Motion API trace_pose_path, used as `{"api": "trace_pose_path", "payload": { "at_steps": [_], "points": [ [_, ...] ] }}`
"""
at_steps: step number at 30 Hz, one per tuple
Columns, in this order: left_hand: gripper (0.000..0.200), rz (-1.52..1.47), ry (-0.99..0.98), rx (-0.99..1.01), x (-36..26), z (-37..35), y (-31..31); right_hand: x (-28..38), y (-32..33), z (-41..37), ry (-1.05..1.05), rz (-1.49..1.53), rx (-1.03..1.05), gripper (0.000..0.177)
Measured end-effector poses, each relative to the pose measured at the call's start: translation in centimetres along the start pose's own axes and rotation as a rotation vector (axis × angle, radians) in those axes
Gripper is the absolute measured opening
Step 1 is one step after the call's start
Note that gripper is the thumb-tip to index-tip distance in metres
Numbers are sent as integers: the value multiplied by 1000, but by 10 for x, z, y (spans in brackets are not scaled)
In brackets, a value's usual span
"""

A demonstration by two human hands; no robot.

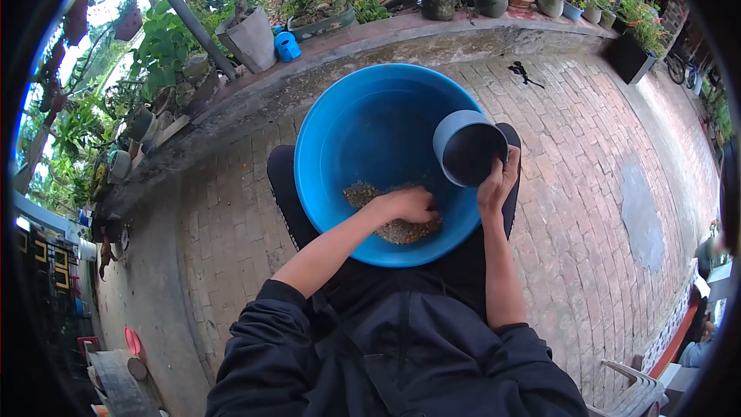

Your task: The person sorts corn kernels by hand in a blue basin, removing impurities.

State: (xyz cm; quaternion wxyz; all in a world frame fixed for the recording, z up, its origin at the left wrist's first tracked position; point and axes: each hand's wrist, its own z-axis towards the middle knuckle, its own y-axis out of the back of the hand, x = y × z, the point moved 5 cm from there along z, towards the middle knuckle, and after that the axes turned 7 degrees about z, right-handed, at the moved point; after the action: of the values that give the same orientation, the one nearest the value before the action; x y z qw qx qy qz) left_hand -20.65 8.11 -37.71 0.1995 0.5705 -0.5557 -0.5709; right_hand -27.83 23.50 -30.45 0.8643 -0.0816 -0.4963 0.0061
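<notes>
A large round blue basin (370,127) rests between the knees, with a heap of mixed grain (397,232) at its near side. My left hand (409,205) reaches into the basin, its fingers curled down at the grain; whatever they hold is hidden. On the right, my right hand (498,179) grips a grey cup (455,139) by its side, over the basin's right rim. The cup is tilted, its dark opening facing me, and its contents cannot be made out.
Brick paving (571,177) surrounds the basin. Beyond it runs a low concrete ledge (417,50) with potted plants and a small blue watering can (287,46). A black strap-like thing (525,73) lies on the paving. Chairs stand at the lower right.
</notes>
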Motion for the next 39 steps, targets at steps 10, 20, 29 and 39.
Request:
{"api": "trace_pose_path", "payload": {
  "at_steps": [10,20,29,39],
  "points": [
    [76,11,620,-275,7,-65,-8,15,6,-14,30,50,-47,8],
    [67,-509,438,-329,39,-44,-33,4,7,-15,23,-22,-15,18],
    [35,-473,465,-654,58,-50,5,6,12,-19,41,-44,-35,17],
    [28,-577,464,-244,0,19,-41,8,13,-18,64,-98,-25,15]
  ]
}}
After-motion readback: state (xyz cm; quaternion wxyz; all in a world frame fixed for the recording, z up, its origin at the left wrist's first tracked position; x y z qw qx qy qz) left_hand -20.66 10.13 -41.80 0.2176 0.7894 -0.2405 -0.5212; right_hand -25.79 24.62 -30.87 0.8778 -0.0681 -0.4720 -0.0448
